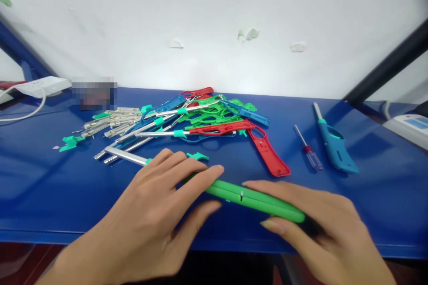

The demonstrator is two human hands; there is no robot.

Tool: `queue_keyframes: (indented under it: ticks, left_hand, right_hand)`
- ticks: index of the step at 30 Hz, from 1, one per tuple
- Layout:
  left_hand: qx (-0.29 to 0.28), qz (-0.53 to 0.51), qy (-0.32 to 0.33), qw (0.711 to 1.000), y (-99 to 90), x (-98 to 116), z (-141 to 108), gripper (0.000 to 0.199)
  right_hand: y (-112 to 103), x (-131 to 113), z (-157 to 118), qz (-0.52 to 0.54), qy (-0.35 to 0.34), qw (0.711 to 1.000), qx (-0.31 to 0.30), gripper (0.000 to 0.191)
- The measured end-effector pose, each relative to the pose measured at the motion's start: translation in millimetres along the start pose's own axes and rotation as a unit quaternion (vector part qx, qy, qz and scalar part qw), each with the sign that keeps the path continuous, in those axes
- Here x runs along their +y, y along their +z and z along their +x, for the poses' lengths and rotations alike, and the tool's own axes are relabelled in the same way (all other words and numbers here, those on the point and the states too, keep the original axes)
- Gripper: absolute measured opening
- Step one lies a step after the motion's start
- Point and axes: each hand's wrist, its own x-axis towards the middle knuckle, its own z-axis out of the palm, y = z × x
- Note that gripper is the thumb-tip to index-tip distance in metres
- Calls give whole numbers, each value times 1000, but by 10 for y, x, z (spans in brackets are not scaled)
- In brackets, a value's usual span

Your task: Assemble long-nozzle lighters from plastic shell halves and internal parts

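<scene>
In front and left of the screwdriver (311,156), the green lighter (259,201) is held by loosely curled left hand (157,205) and right hand (327,218); its seam (227,189) should be squeezed evenly.

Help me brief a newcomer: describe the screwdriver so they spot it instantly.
On the blue table, look right of the jumbled pile of parts. The screwdriver lies just left of the blue lighter, set apart by its thin shaft and translucent purple handle.
</scene>
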Motion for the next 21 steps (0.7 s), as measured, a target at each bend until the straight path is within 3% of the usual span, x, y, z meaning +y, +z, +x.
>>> queue_keyframes:
  ticks: [5, 14, 18, 21]
  left_hand:
    - [26, 12, 1, 1000, 3, 88, 41, 21]
    - [43, -34, -10, 998, 28, 129, 36, 8]
    - [49, -59, -9, 997, 15, 145, 42, 23]
    - [40, -65, -2, 997, 9, 129, 53, 29]
  right_hand:
    - [-8, -2, -69, 4, 17, 999, -51, 31]
    - [-26, -27, -14, 38, 5, 996, -75, 30]
    - [-34, -62, -6, 67, -16, 993, -94, 25]
    - [-23, -73, -18, 46, -4, 996, -70, 25]
